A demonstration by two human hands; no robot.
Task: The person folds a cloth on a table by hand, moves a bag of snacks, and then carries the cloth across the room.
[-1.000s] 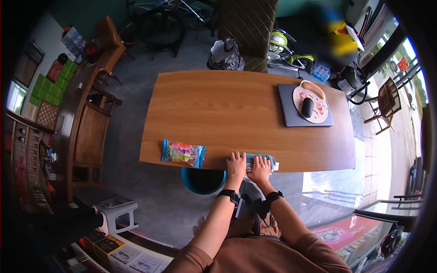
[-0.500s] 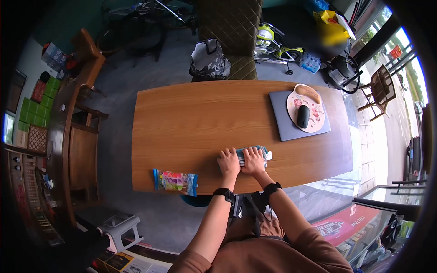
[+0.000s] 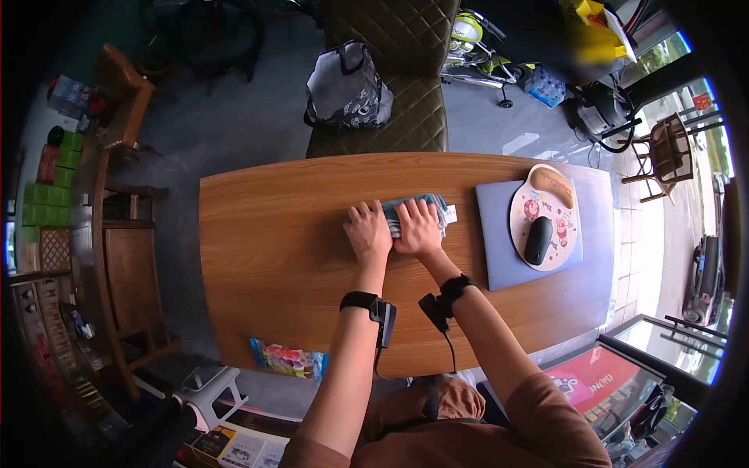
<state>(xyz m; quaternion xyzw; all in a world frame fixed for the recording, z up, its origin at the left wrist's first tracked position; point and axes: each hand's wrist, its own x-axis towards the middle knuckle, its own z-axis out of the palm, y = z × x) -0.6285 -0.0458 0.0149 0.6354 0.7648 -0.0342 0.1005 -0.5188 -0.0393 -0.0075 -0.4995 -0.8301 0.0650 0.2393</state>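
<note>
A folded blue-grey cloth [image 3: 431, 207] lies on the wooden table [image 3: 281, 234], out toward its middle. My left hand [image 3: 367, 231] and my right hand [image 3: 418, 227] rest side by side on top of it, palms down and fingers flat, pressing it against the tabletop. Most of the cloth is hidden under the two hands; only its far edge and right end show. Both wrists carry black straps.
A colourful snack packet [image 3: 287, 359] lies at the table's near edge. On the right, a grey laptop [image 3: 493, 234] carries a round mouse pad [image 3: 546, 214] with a black mouse [image 3: 538, 240]. A quilted chair [image 3: 390, 86] with a bag [image 3: 347, 87] stands beyond the table.
Both hands have slid the cloth away from the near edge toward the table's middle. The snack packet now lies well behind them.
</note>
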